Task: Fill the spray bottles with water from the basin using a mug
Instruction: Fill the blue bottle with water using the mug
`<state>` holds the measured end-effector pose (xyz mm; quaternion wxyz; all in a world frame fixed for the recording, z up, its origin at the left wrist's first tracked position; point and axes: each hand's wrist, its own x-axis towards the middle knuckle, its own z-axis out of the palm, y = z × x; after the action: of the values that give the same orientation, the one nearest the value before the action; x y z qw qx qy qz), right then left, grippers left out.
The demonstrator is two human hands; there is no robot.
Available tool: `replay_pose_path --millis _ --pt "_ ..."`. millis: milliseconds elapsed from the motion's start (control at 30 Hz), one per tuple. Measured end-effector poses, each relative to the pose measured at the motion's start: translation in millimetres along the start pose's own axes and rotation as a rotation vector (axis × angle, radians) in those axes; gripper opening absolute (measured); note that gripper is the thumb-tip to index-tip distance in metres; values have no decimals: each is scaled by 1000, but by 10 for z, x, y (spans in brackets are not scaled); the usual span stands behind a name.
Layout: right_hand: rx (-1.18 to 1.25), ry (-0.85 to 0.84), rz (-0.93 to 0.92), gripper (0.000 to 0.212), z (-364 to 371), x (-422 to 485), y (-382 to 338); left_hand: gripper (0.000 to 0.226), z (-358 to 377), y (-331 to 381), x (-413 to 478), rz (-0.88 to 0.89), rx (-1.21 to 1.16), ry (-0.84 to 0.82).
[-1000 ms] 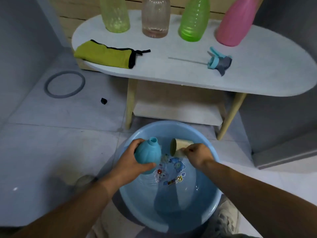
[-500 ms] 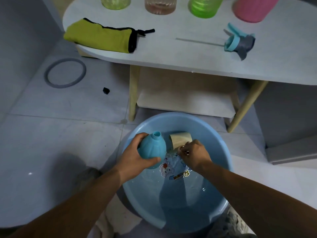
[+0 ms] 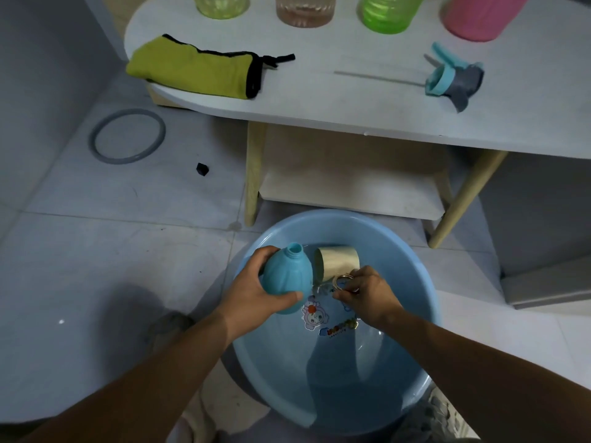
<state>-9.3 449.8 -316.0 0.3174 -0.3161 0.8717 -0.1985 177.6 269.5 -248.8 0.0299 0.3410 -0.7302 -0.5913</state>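
Note:
A light blue basin (image 3: pixel 415 266) with shallow water and a cartoon print stands on the floor. My left hand (image 3: pixel 252 292) grips an open-necked blue spray bottle (image 3: pixel 287 279) upright over the basin's left side. My right hand (image 3: pixel 367 295) holds a beige mug (image 3: pixel 337 262) by its gold handle; the mug lies tipped on its side, mouth toward the bottle, with its lower rim at the water. The blue and grey spray head (image 3: pixel 454 79) with its thin tube lies on the table (image 3: pixel 351 103).
Along the white table's far edge stand a yellow-green bottle (image 3: pixel 222 6), a clear pinkish one (image 3: pixel 305 11), a green one (image 3: pixel 390 14) and a pink one (image 3: pixel 479 17). A yellow-green cloth (image 3: pixel 195 70) lies at its left end. A grey ring (image 3: pixel 128 135) lies on the floor tiles.
The view has tilted down, so the table sits higher in frame. Both hands keep their grips; the bottle and the mug stay close together over the basin.

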Motion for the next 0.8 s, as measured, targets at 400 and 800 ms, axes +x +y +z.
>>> replay_pose_path --millis 400,800 --pt "1015 -43 124 20 -363 -124 -270 79 1 189 -86 51 1 9" --pt "1000 104 -116 41 -1477 -819 -685 69 53 531 -255 167 -66 11"
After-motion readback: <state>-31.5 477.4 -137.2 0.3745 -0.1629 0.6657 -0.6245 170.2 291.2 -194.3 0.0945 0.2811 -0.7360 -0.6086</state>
